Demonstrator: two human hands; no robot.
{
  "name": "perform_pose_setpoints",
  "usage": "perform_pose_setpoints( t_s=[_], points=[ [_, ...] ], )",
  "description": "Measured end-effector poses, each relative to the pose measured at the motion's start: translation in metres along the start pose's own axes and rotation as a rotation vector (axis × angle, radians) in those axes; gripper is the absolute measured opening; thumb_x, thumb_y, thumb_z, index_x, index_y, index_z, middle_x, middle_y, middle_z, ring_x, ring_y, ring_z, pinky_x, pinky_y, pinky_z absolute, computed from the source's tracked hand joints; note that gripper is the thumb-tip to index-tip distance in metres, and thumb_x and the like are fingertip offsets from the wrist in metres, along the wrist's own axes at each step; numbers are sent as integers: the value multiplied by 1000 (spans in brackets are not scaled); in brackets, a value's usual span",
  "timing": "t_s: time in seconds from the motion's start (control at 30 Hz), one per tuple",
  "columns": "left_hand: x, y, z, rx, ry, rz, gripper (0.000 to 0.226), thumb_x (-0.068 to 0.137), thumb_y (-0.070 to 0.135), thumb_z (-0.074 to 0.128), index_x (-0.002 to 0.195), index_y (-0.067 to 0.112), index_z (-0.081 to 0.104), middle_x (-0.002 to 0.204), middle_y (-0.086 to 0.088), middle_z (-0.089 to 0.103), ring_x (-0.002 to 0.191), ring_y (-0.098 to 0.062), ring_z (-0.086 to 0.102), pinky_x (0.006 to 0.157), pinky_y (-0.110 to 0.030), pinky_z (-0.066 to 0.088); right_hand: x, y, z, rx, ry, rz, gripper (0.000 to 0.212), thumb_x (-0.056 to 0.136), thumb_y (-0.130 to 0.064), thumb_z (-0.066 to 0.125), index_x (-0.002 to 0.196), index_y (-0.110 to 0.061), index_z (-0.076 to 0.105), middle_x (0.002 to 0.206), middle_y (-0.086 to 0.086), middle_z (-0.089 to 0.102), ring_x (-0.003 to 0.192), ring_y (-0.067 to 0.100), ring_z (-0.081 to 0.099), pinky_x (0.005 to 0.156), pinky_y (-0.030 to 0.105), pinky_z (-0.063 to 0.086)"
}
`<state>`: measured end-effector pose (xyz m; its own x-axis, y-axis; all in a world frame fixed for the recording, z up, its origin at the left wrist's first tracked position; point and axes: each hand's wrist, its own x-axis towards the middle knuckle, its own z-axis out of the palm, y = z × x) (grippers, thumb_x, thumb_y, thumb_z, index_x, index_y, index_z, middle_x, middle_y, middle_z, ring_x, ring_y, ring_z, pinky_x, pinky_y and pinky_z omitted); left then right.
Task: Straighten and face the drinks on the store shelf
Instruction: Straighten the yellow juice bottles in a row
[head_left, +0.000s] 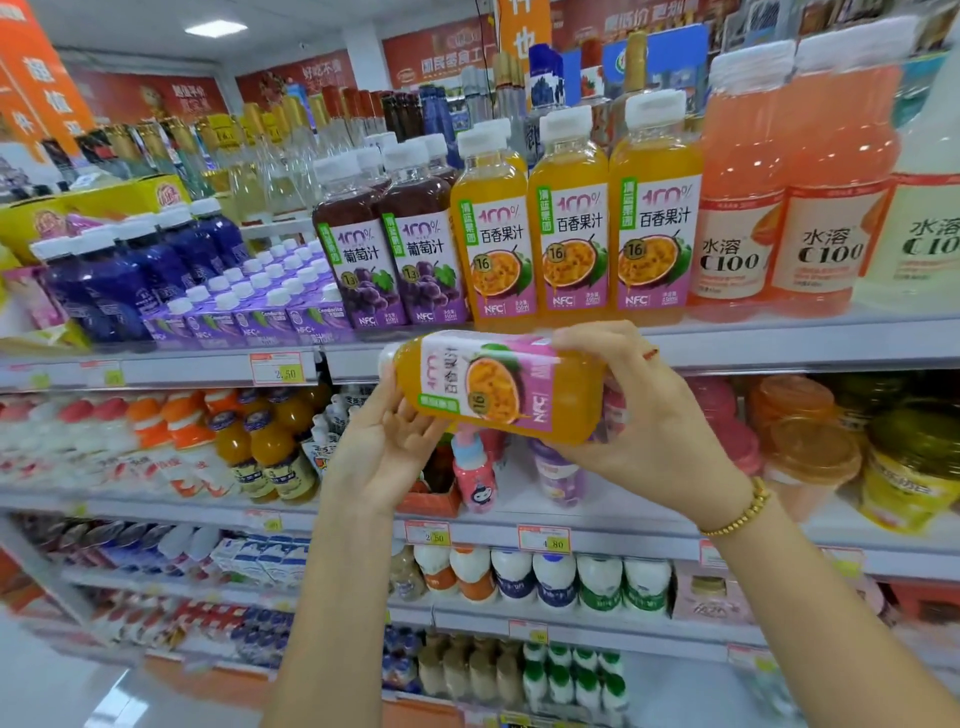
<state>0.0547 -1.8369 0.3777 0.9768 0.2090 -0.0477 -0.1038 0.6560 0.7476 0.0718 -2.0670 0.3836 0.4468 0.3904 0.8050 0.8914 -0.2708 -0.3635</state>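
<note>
One juice bottle (498, 387), sideways.
The right hand (649, 415) grips its smooth squarish base; the left hand (384, 441), fingers relaxed, props the cap end, shelf lip (779, 345) just above.

Passion-fruit juice bottle (498, 387) lying sideways, cap left, just below the shelf edge (779, 348); three matching bottles (571, 234) upright above.
</note>
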Motion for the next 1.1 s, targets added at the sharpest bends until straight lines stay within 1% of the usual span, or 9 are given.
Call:
perform_pose_setpoints(
  t_s=[0.2,0.37,0.47,0.53,0.63,0.73,0.87,0.97,1.1],
  points=[
    [3,-3,13,133,-187,229,33,75,40,67,98,16,74,100,-6,71,91,-18,68,76,-30,57,-14,1,5,442,81,581,64,63,-26,85,115,-19,49,100,-9,63,88,1,63,71,16,51],
    [6,10,25,257,-271,359,31,79,37,71,102,16,71,96,-4,68,85,-18,65,69,-34,55,-12,0,13,1024,5,865,41,82,-54,60,108,-24,68,105,20,68,83,30,68,73,39,59],
    [1,16,41,343,-113,387,19,88,27,62,98,12,66,82,-1,69,73,-14,65,60,-29,55,-13,-1,11,945,26,762,53,73,-61,66,115,-28,64,120,10,63,99,26,64,81,42,57],
    [0,17,46,376,5,377,14,89,27,61,91,15,67,70,4,68,66,-9,65,57,-25,54,-15,-1,5,626,21,497,67,70,-40,77,128,-28,48,134,-13,50,111,12,59,82,26,53],
    [0,17,49,385,67,331,16,90,29,59,87,16,68,65,4,67,62,-10,64,56,-25,54,-24,9,2,-66,-16,33,79,70,-17,83,133,-32,38,148,1,27,114,21,52,89,25,49],
    [2,20,50,401,59,292,15,90,30,59,88,17,67,64,6,67,60,-8,65,55,-24,54,-28,18,7,-245,53,-134,67,77,-13,76,132,-25,41,140,7,35,95,26,58,73,36,55],
    [1,23,55,446,-24,282,20,88,35,59,85,18,68,69,5,69,65,-9,65,66,-26,52,-30,14,12,-12,142,71,72,69,-23,81,131,-20,44,120,-3,52,101,7,57,80,15,49],
    [2,25,57,426,-55,280,30,80,42,60,90,15,69,80,0,71,78,-14,66,76,-33,52,-18,7,17,506,152,367,65,69,-18,77,127,-19,48,102,-15,60,81,8,62,70,19,52],
    [7,32,62,456,-59,245,24,90,36,57,91,16,69,83,0,72,76,-14,69,67,-30,58,-1,7,15,923,158,601,62,64,-45,75,112,-14,53,69,4,65,52,19,63,46,20,48]
  ],
)
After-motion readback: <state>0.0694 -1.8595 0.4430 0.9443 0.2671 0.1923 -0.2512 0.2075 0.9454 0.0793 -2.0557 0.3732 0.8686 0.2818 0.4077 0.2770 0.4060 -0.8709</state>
